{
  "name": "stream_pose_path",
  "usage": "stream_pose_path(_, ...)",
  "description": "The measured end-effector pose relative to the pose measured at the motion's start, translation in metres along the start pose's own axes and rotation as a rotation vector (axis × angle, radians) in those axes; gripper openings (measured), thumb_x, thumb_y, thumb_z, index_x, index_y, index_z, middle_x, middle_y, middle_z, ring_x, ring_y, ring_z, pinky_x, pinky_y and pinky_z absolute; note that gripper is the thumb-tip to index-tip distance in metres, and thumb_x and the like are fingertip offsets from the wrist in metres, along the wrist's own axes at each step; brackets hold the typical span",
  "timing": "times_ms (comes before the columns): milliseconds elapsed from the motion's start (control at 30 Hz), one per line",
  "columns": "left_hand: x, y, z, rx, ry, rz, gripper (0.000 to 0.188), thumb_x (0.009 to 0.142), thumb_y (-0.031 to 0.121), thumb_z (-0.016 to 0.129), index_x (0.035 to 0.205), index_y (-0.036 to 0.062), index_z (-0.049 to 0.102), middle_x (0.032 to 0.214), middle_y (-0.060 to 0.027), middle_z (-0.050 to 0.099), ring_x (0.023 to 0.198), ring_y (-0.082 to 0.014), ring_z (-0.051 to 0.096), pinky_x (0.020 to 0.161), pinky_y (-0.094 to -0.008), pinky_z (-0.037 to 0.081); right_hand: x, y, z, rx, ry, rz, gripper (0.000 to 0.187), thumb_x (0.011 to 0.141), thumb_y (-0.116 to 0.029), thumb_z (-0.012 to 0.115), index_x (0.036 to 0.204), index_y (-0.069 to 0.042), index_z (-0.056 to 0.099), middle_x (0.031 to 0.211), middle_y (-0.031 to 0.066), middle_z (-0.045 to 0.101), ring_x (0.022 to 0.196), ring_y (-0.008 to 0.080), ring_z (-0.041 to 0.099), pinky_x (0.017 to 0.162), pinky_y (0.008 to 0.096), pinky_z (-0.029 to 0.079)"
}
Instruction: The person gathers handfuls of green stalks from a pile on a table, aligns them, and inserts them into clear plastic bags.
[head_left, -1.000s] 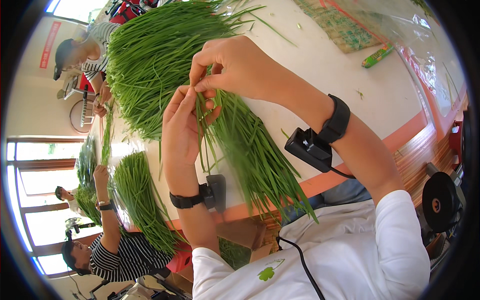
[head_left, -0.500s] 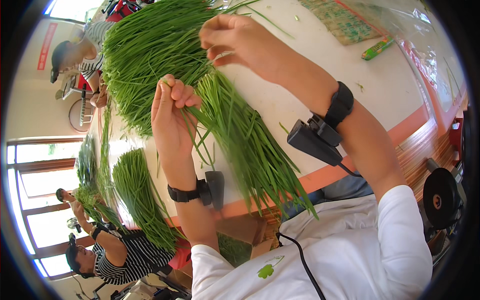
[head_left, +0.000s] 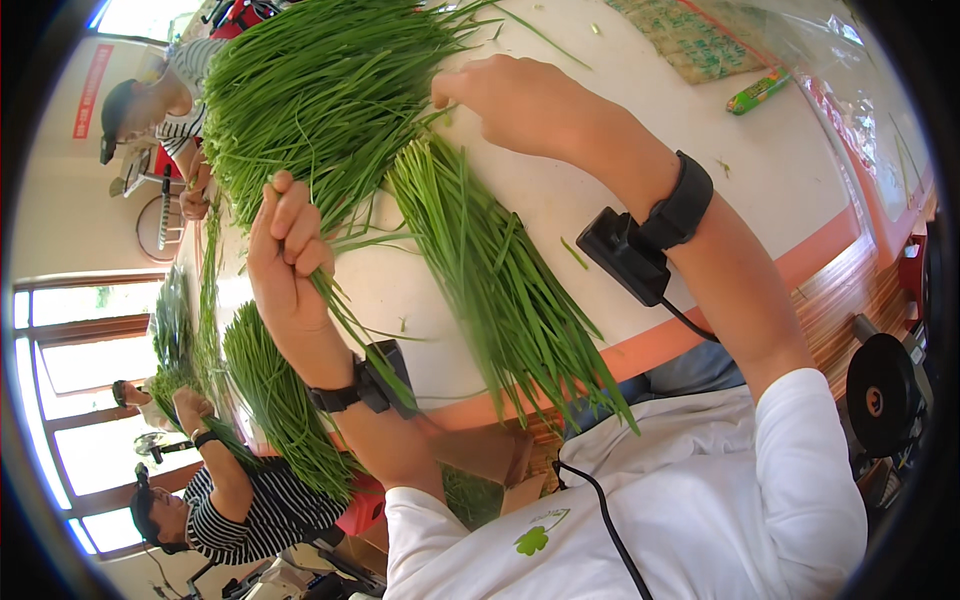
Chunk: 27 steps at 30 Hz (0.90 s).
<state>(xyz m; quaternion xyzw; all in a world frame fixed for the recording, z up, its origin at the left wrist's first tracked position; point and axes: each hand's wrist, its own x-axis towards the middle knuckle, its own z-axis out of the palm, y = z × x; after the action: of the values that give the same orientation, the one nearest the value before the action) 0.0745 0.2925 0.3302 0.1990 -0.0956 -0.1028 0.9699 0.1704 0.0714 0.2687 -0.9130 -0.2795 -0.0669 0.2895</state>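
Observation:
My left hand (head_left: 287,255) is raised left of centre, fingers curled round a few long garlic chives (head_left: 345,318). Their green leaves hang down past the wrist. My right hand (head_left: 525,105) is bent over the table at the edge of a big heap of garlic chives (head_left: 310,95). Its fingers are drawn together, and whatever is between the tips is hidden. Between and below my hands lies a neat bundle of garlic chives (head_left: 490,270), pale cut ends toward the heap and leaf tips over the table's near edge.
Another chive bundle (head_left: 275,385) lies at the left table edge. Two people in striped shirts (head_left: 265,510) (head_left: 185,90) work along the left side. A green tube-shaped packet (head_left: 757,91) and a printed sack (head_left: 690,40) lie at the far right, beside clear plastic sheeting (head_left: 850,100).
My left hand has moved left with the chives, away from the bundle. My right hand has shifted slightly right and lower, its fingers now closer together.

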Motion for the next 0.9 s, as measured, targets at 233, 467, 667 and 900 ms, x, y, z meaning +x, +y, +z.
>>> stream_pose_path(233, -0.010, 0.034, -0.017, 2.074, 0.961, 0.504, 0.019, 0.095, 0.017, 0.044, 0.096, -0.0001, 0.052, 0.073, 0.0004, 0.049, 0.052, -0.0046, 0.030, 0.047, -0.0183, 0.028, 0.000, 0.001, 0.002, 0.055, -0.195, -0.135, 0.021, 0.071, -0.002, 0.054, 0.087, -0.011, 0.065, 0.083, 0.0073, 0.062, 0.079, 0.0249, 0.060, 0.068, 0.0352, 0.048)
stream_pose_path(467, -0.006, 0.015, -0.007, 0.985, 0.323, 0.234, 0.023, 0.094, 0.015, 0.047, 0.107, -0.0032, 0.051, 0.078, -0.0015, 0.050, 0.056, -0.0039, 0.033, 0.048, -0.0163, 0.027, 0.006, 0.012, 0.016, 0.130, -0.159, -0.221, 0.010, 0.072, -0.007, 0.056, 0.080, -0.010, 0.062, 0.078, 0.0055, 0.062, 0.075, 0.0248, 0.060, 0.065, 0.0355, 0.048)
stream_pose_path(667, 0.003, -0.013, -0.011, 0.964, 0.289, -0.013, 0.015, 0.095, 0.017, 0.045, 0.096, 0.0028, 0.050, 0.078, -0.0011, 0.049, 0.060, -0.0050, 0.038, 0.052, -0.0171, 0.032, 0.011, 0.005, 0.001, 0.118, 0.087, -0.152, 0.008, 0.074, -0.008, 0.059, 0.082, -0.007, 0.059, 0.074, 0.0063, 0.062, 0.071, 0.0246, 0.060, 0.064, 0.0352, 0.046)
stream_pose_path(900, 0.010, -0.025, -0.023, 1.014, 0.349, 0.125, 0.016, 0.093, 0.013, 0.048, 0.098, -0.0008, 0.054, 0.086, -0.0066, 0.056, 0.071, -0.0121, 0.049, 0.064, -0.0247, 0.042, 0.008, -0.026, -0.014, 0.504, 0.366, -0.671, 0.008, 0.073, -0.007, 0.062, 0.081, -0.006, 0.062, 0.069, 0.0061, 0.061, 0.066, 0.0232, 0.060, 0.060, 0.0323, 0.046)
